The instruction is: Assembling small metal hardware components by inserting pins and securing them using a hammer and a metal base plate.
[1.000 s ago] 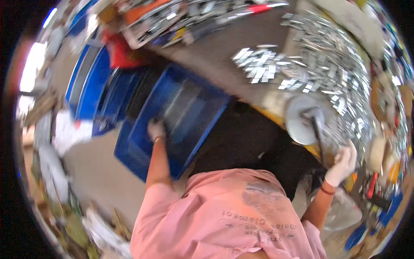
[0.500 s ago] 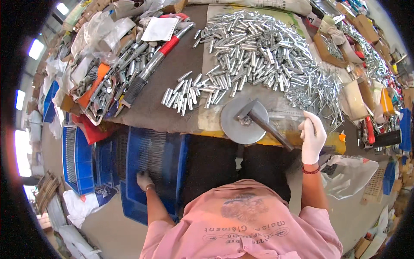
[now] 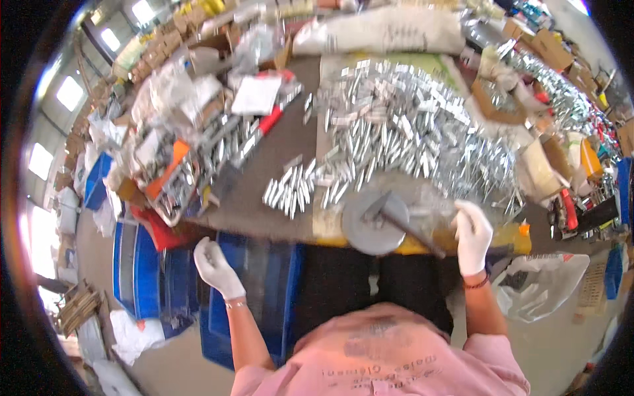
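Note:
My left hand (image 3: 219,270), in a white glove, is over the left edge of a blue plastic bin (image 3: 254,300), beside my lap. Its fingers curl inward, and anything in them is hidden. My right hand (image 3: 473,241), also white-gloved, is at the table's front edge with bent fingers drawn together; I cannot make out what they hold. To its left, a hammer (image 3: 413,231) lies with its head on a round grey metal plate (image 3: 360,228) and its handle pointing toward my right hand. Beyond the plate spreads a large heap of shiny metal pins (image 3: 396,132).
Several short metal pins (image 3: 290,188) form a smaller group left of the heap. Tools and plastic bags (image 3: 165,99) crowd the table's left side. An open cardboard box (image 3: 498,102) stands at the right. Another blue bin (image 3: 135,270) is at far left, a white plastic bag (image 3: 541,284) at lower right.
My left hand has come up from inside the blue bin to its left edge near the table. My right hand has barely moved. The whole view has tilted upward and is blurred.

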The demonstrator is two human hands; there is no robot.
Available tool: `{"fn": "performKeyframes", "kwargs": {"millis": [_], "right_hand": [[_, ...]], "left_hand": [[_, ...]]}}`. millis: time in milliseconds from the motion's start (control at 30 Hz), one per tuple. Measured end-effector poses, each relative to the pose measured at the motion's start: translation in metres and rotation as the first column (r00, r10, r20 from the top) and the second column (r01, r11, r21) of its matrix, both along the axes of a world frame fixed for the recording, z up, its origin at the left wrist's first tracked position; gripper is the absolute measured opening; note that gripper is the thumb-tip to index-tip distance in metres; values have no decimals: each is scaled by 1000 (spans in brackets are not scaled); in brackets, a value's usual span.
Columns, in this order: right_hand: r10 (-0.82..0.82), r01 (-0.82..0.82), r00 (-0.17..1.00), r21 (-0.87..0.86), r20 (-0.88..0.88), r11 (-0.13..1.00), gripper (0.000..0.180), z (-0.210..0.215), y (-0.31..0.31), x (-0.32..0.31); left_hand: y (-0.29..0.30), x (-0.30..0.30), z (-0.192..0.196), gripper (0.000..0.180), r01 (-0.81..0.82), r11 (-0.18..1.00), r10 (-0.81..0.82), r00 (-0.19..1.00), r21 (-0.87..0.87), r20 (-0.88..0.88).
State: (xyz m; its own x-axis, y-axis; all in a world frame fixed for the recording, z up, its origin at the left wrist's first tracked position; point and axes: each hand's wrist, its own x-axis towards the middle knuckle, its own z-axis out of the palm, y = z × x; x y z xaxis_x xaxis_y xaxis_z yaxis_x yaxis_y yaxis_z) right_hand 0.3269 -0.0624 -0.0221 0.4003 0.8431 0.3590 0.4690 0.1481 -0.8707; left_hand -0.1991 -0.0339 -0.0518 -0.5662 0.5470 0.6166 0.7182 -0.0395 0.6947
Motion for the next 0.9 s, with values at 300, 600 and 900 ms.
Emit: {"fn": "performKeyframes", "kwargs": {"millis": [300, 600, 900], "right_hand": [[-53, 52, 996, 13, 74, 999, 19, 13, -8, -9], [-49, 40, 990, 64, 134, 997, 17, 13, 1, -11], [-53, 37, 982, 93, 182, 995, 18, 11, 3, -12]], "left_hand": [[117, 161, 78, 67, 416, 844, -535, 694, -339, -483], [141, 154, 56, 22, 587, 662, -739, 614, -465, -276], [124, 158, 53, 12, 641, 689, -725, 624, -339, -293]]}}
